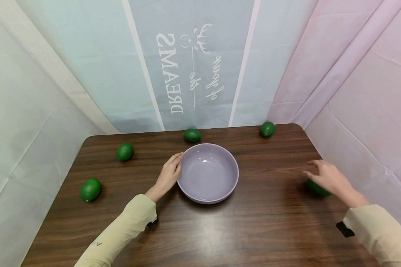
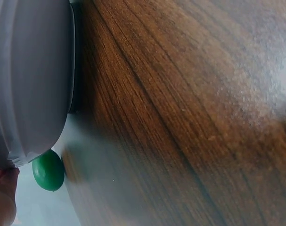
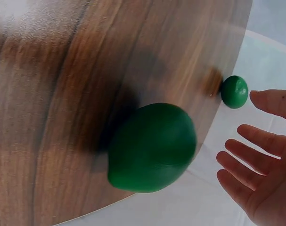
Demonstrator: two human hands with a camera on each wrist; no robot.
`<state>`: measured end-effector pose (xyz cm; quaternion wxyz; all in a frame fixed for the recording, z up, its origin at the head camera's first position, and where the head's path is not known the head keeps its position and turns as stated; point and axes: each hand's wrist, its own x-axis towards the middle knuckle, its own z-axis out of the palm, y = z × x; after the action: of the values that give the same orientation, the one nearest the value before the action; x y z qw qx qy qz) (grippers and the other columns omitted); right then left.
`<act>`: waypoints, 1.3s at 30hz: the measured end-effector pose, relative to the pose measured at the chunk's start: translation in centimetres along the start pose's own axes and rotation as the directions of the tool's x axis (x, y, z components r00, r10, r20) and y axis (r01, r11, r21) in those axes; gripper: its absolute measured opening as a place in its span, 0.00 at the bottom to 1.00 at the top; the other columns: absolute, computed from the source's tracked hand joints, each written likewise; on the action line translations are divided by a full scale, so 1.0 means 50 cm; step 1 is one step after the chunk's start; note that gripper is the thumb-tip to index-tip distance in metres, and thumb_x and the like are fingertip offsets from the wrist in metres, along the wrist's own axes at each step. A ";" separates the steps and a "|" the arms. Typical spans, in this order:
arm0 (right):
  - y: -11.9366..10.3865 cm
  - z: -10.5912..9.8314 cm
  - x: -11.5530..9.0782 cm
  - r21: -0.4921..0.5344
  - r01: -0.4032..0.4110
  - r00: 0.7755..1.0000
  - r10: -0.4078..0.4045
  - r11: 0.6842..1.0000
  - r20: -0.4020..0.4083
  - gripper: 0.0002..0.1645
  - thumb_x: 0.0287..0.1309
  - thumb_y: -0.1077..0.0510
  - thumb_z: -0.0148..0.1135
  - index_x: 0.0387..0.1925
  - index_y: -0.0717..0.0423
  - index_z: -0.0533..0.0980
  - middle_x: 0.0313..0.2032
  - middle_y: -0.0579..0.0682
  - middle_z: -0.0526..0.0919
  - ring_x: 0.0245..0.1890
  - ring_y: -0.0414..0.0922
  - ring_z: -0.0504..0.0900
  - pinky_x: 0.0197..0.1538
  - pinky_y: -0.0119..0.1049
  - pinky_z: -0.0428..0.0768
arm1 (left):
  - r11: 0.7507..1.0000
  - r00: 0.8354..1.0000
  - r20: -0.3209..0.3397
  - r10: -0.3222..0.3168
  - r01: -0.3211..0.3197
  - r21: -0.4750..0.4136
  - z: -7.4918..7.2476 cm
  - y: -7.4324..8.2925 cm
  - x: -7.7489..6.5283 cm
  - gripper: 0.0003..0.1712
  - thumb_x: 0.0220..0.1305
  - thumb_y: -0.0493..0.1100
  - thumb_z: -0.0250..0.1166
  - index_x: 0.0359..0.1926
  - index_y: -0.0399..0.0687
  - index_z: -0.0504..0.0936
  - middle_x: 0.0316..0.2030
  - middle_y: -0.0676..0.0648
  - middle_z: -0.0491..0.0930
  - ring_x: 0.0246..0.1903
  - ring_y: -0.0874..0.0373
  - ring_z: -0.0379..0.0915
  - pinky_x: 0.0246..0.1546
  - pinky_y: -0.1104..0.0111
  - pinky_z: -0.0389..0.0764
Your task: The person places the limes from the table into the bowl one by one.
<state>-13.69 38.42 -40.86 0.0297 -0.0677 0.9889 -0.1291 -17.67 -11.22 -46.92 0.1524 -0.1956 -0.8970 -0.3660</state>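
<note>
A lilac bowl [image 1: 208,174] stands mid-table. My left hand [image 1: 168,174] rests against its left rim with fairly straight fingers; in the left wrist view, fingertips [image 2: 8,181] touch the outer wall just under the rim. My right hand [image 1: 329,180] hovers over a green lime [image 1: 317,188] at the right edge of the table, partly hiding it in the head view. From the right wrist, this lime [image 3: 152,148] shows whole, and the spread fingers [image 3: 251,155] stand apart from it with nothing between them.
Two limes lie on the left, one nearer [image 1: 90,189] and one farther [image 1: 124,151]. Another lime [image 1: 192,135] sits just behind the bowl, and one [image 1: 267,129] at the back right. Pale cloth walls [image 1: 371,111] border the brown wooden table [image 1: 254,230].
</note>
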 end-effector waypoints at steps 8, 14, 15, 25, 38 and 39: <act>0.028 0.019 -0.006 -0.026 -0.009 1.000 0.009 1.000 0.024 0.35 0.59 0.45 0.55 0.50 0.76 0.68 0.47 0.77 0.69 0.42 0.70 0.71 0.38 0.60 0.71 | 1.000 1.000 -0.008 -0.008 0.008 0.009 0.001 0.004 0.000 0.20 0.63 0.31 0.51 0.56 0.32 0.72 0.55 0.40 0.72 0.55 0.51 0.68 0.54 0.62 0.71; 0.045 0.029 -0.013 -0.009 -0.030 0.999 0.031 0.999 0.033 0.37 0.59 0.44 0.55 0.50 0.77 0.67 0.47 0.78 0.69 0.42 0.71 0.70 0.39 0.61 0.71 | 1.000 1.000 -0.017 0.003 -0.003 0.007 0.001 0.002 -0.001 0.20 0.62 0.30 0.51 0.56 0.31 0.72 0.56 0.41 0.72 0.55 0.51 0.68 0.54 0.62 0.71; 0.047 0.030 -0.014 -0.005 -0.032 0.999 0.032 0.999 0.034 0.37 0.59 0.45 0.55 0.50 0.77 0.67 0.47 0.78 0.69 0.42 0.71 0.70 0.39 0.61 0.71 | 1.000 1.000 -0.019 0.002 -0.002 0.008 0.001 0.002 -0.001 0.20 0.62 0.30 0.51 0.56 0.31 0.72 0.56 0.41 0.72 0.55 0.51 0.68 0.54 0.62 0.71; 0.058 0.043 -0.022 0.014 -0.048 0.999 0.048 0.999 0.025 0.36 0.58 0.45 0.56 0.50 0.77 0.68 0.47 0.76 0.70 0.42 0.71 0.70 0.39 0.61 0.71 | 1.000 1.000 -0.014 0.015 -0.014 0.014 -0.001 0.003 -0.001 0.20 0.63 0.30 0.51 0.56 0.31 0.72 0.56 0.41 0.72 0.55 0.50 0.68 0.53 0.63 0.71; 0.069 0.057 -0.026 0.026 -0.081 0.996 0.080 0.996 0.037 0.40 0.56 0.43 0.57 0.50 0.79 0.66 0.39 0.73 0.73 0.26 0.52 0.72 0.22 0.37 0.66 | 1.000 1.000 -0.011 0.005 -0.005 0.001 0.001 0.000 -0.002 0.20 0.63 0.30 0.51 0.56 0.32 0.72 0.55 0.39 0.72 0.55 0.50 0.68 0.54 0.62 0.71; 0.069 0.059 -0.026 0.031 -0.084 0.996 0.082 0.996 0.044 0.40 0.56 0.43 0.57 0.50 0.79 0.65 0.38 0.72 0.73 0.26 0.52 0.71 0.22 0.37 0.65 | 1.000 1.000 -0.010 0.004 -0.004 0.002 0.001 0.000 -0.002 0.20 0.63 0.30 0.51 0.56 0.32 0.72 0.56 0.40 0.72 0.55 0.51 0.68 0.54 0.62 0.71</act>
<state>-12.62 41.18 -44.53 0.0570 -0.0288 0.9878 -0.1423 -17.60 -11.20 -47.00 0.1577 -0.1952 -0.8962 -0.3660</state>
